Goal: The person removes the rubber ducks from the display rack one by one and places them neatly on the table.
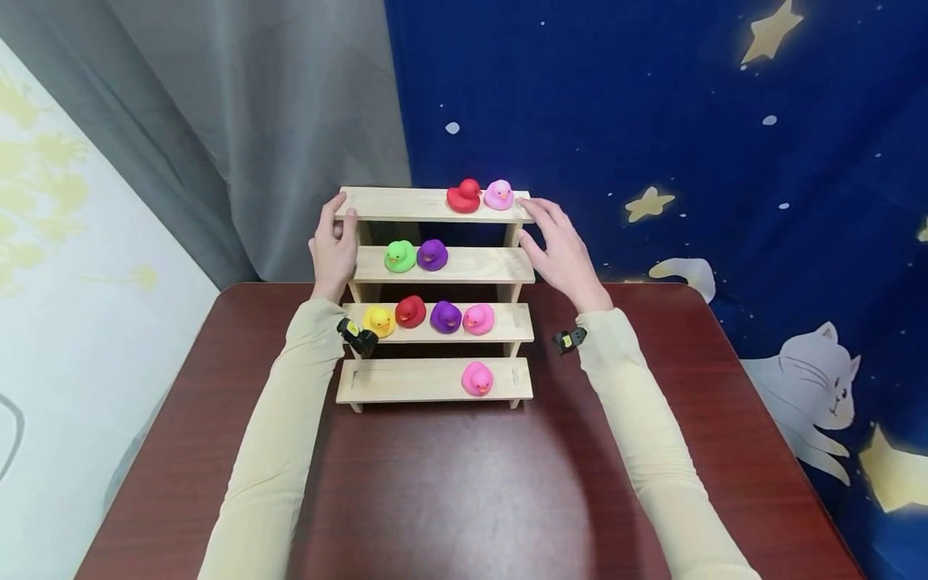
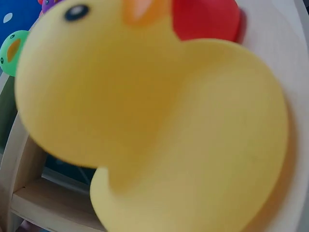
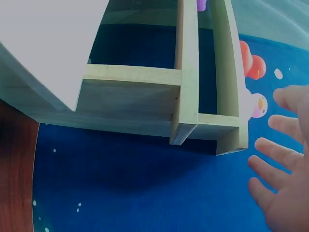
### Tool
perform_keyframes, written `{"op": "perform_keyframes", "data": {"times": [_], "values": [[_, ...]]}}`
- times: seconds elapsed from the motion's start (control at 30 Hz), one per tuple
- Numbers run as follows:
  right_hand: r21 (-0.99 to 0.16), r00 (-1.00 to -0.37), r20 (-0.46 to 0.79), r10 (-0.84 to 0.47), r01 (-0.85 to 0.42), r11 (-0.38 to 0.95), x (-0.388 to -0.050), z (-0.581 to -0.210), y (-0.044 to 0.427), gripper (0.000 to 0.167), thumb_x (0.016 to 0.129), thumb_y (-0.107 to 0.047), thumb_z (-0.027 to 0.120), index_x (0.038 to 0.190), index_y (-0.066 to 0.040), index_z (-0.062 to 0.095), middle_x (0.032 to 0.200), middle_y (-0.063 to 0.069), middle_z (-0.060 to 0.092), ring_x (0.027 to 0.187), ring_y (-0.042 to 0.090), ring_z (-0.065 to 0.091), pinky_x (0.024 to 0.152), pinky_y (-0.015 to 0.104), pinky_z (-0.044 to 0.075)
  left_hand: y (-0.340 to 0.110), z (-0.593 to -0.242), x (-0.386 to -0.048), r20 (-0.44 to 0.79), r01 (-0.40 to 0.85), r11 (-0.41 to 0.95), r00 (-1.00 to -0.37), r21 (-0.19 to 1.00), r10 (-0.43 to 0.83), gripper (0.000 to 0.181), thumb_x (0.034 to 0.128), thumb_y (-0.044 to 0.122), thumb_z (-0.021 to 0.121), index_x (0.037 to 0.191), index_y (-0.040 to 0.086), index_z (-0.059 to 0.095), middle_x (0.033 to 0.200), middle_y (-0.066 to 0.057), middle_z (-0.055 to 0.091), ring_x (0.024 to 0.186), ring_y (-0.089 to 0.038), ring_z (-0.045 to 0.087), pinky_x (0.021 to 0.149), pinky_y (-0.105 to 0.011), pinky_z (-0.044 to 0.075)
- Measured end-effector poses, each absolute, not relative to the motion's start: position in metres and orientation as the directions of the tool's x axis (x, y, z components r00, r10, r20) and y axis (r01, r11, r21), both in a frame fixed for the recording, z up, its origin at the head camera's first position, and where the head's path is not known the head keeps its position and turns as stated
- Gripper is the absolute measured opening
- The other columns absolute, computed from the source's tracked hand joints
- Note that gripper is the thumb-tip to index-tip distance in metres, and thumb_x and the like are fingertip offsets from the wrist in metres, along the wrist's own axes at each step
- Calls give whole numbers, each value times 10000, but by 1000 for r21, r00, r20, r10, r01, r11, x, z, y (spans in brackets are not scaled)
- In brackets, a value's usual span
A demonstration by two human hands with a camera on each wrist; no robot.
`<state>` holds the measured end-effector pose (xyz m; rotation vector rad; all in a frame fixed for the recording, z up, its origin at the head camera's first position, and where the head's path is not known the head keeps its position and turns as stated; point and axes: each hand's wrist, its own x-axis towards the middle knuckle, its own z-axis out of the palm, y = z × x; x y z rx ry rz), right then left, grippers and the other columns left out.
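A four-tier wooden display rack stands on the table with small rubber ducks on its tiers. My left hand is at the left end of the top tier, thumb and index finger apart around its corner. The left wrist view does not show that hand; a yellow duck fills most of it. My right hand is beside the top tier's right end, near a light pink duck. In the right wrist view its fingers are spread, holding nothing. A red duck sits left of the pink one.
Green and purple ducks share the second tier. Several ducks line the third, including a yellow, a red and a purple one. A pink duck sits on the bottom tier. Curtains hang behind the brown table.
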<state>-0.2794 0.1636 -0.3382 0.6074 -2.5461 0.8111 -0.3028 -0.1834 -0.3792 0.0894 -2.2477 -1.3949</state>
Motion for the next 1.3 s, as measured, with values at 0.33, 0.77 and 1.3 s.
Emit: {"op": "perform_keyframes", "data": {"times": [0.33, 0.77, 1.3], "values": [[-496, -772, 592, -231, -575, 651, -302, -328, 149, 399, 953, -154, 614, 1332, -33, 578, 1295, 168, 550, 1216, 276, 498, 1030, 367, 361, -184, -379, -302, 304, 161, 401, -896, 902, -324, 437, 979, 469, 509, 1398, 346, 501, 553, 52, 397, 469, -82, 344, 478, -254, 273], [-617, -820, 532, -209, -545, 568, -317, -324, 137, 465, 918, -6, 600, 1375, -10, 518, 1272, 182, 564, 1082, 263, 589, 932, 311, 464, -184, -374, -301, 203, 111, 274, -920, 955, -335, 403, 966, 429, 560, 1364, 369, 534, 605, 61, 413, 538, -78, 380, 534, -240, 309], [-663, -848, 509, -151, -498, 559, -322, -321, 136, 311, 890, -110, 686, 1190, -37, 645, 1094, 133, 623, 1006, 244, 557, 878, 315, 419, -185, -374, -302, 215, 130, 255, -914, 958, -343, 394, 965, 421, 568, 1354, 370, 544, 642, 53, 428, 625, -85, 419, 596, -251, 333]]}}
